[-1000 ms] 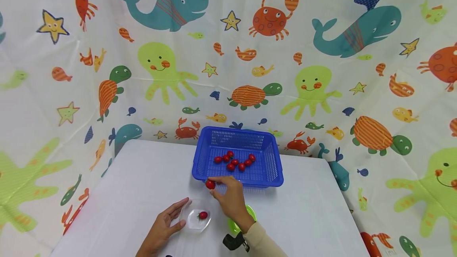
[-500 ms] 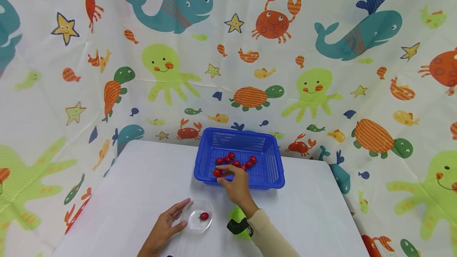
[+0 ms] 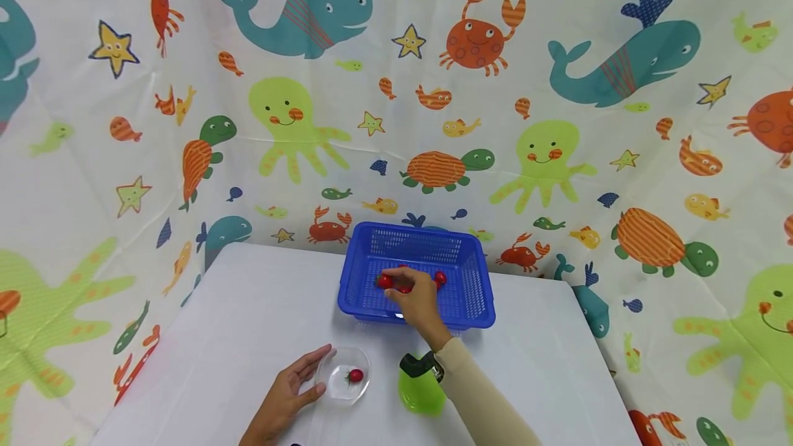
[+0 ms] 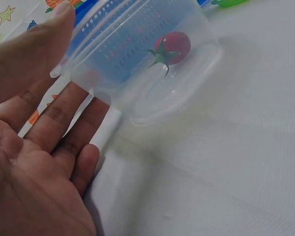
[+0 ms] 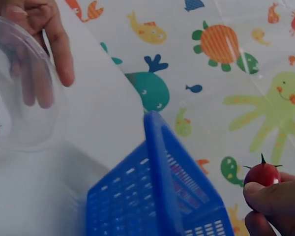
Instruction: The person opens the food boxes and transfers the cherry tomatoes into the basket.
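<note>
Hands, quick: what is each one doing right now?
Left hand: open, fingers straight against the clear bowl.
Right hand: pinching a tomato over the basket.

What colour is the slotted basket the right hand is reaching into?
Blue: the slotted plastic basket is solid blue, clearest in the head view.

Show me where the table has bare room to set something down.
The table is bare left of the basket and on the right, beyond the green item. It is crowded in front, around the left hand, bowl and right hand.
</note>
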A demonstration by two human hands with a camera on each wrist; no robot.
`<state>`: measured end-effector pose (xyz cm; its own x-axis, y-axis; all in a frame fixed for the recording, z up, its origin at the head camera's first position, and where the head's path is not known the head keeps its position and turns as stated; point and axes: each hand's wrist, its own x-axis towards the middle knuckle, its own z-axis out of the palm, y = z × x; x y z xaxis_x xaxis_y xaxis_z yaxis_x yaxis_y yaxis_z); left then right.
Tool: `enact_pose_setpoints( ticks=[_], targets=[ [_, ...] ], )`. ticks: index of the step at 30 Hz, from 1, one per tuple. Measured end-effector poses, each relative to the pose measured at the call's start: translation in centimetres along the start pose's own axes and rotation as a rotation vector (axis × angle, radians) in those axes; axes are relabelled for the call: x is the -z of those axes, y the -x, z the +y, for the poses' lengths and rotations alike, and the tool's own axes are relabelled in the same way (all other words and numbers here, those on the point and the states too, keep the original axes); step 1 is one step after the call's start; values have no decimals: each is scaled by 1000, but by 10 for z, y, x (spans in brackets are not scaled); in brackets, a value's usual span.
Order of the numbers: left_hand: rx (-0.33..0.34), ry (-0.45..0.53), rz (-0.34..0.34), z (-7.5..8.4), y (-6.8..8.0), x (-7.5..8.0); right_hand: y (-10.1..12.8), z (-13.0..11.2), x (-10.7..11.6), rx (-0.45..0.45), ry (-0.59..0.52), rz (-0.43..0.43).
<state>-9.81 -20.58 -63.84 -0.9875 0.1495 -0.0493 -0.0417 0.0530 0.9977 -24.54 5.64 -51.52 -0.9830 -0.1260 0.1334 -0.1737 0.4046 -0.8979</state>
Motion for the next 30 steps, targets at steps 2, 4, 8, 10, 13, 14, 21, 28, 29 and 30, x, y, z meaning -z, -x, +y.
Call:
enact_pose_setpoints(
  ticks=[2, 4, 8, 10, 13, 14, 21, 28, 29, 30],
  targets=[
    [3, -1, 5, 0, 0, 0, -7, 0, 2, -11, 4, 5],
    [3, -6, 2, 1, 0, 0, -13, 0, 4, -17, 11, 4],
    [-23, -24, -1, 0, 0, 1, -24, 2, 6, -16, 47, -14],
    [-27, -27, -1, -1, 0, 1, -29, 3, 6, -13, 68, -29],
    [-22, -19, -6, -2, 0, 1, -36, 5, 5, -23, 108, -67],
    [-17, -15, -7, -2, 0, 1, -39, 6, 5, -29, 123, -89],
    [-9, -9, -13, -3, 0, 2, -58, 7, 4, -92, 216, -251],
    [-1, -12, 0, -2, -1, 2, -75, 15, 7, -152, 216, -367],
    [-9, -16, -3, -1, 0, 2, -78, 17, 8, -160, 218, -384],
    [-11, -15, -8, -1, 0, 3, -80, 20, 8, -172, 217, -402]
  ],
)
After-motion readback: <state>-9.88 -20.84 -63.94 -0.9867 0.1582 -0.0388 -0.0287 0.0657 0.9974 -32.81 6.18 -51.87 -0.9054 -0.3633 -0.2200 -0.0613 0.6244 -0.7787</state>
